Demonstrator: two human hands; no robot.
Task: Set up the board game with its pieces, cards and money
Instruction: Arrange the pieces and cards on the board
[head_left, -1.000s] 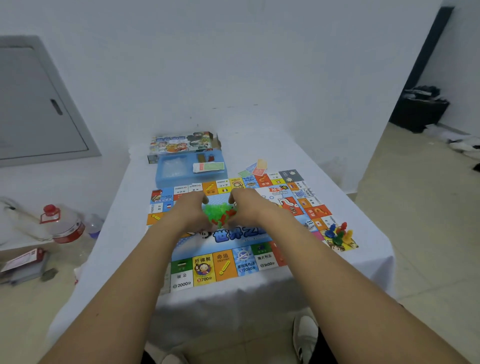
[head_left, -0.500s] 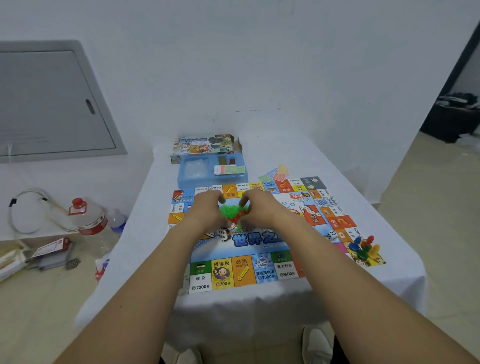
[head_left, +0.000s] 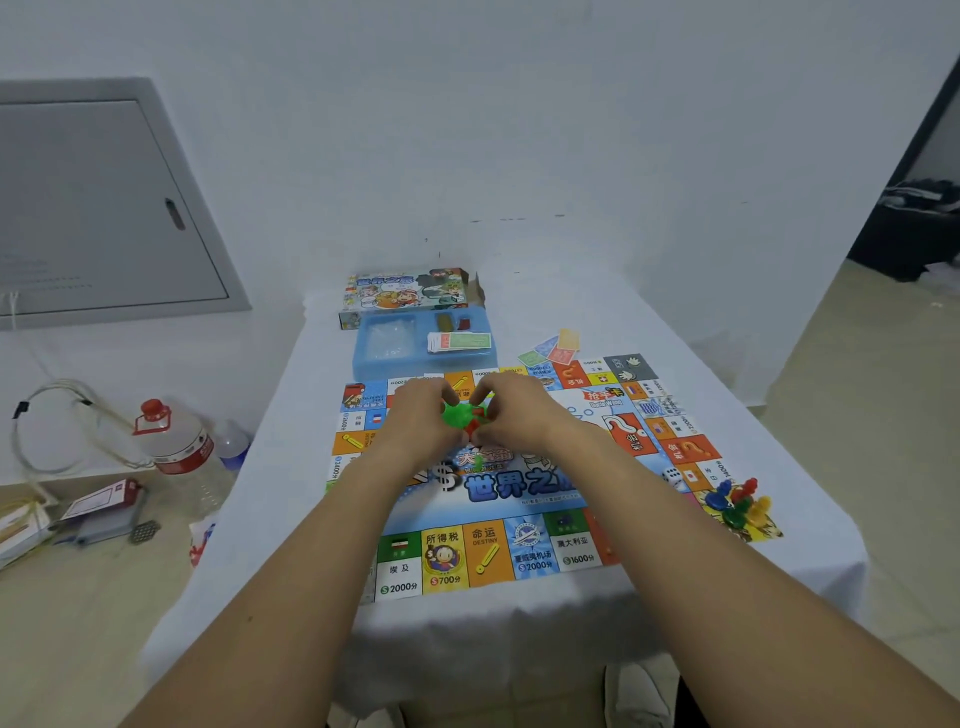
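Your left hand (head_left: 422, 415) and right hand (head_left: 511, 415) met over the middle of the board (head_left: 519, 540), each grip closed on a cluster of green and red pieces (head_left: 464, 418). Pawns (head_left: 737, 504) stood at the board's right corner, a die (head_left: 674, 476) nearby. The tray (head_left: 371, 364) with cards (head_left: 460, 342) lay beyond the board on the counter (head_left: 291, 519).

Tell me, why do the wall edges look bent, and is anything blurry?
Head view: the wide lens bows the grey panel and doorway edges; lighting is soft and even, no glare; the green and red pieces between the hands look smeared, while the board print reads sharply.
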